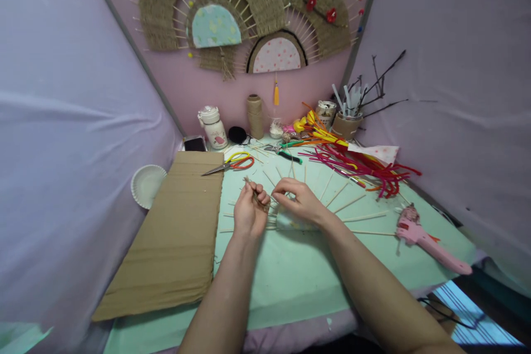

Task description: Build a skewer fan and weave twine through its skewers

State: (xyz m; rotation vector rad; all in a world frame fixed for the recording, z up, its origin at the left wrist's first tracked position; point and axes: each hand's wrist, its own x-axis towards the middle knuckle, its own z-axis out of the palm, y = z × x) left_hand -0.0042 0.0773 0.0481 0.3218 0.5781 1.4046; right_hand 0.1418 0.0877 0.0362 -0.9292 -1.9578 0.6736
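My left hand [251,211] is closed round a small bundle of brown twine [256,197], whose frayed end pokes out above the fingers. Close beside it, my right hand [302,200] is pinched, thumb against fingers; what lies between the fingertips is too small to make out. Beneath both hands lies a fan frame of pale thin sticks [349,203], spread out like rays on the green tabletop. Its half-round base with pale cloth [290,222] is partly covered by my right hand and forearm.
Cardboard [174,232] lies at left, with scissors [232,165] on its far corner. A pink glue gun [427,240] rests at right. Behind are pliers [288,155], red pipe cleaners [365,168], a twine spool [254,116] and a white bottle [213,128]. Woven fans [257,0] hang on the wall.
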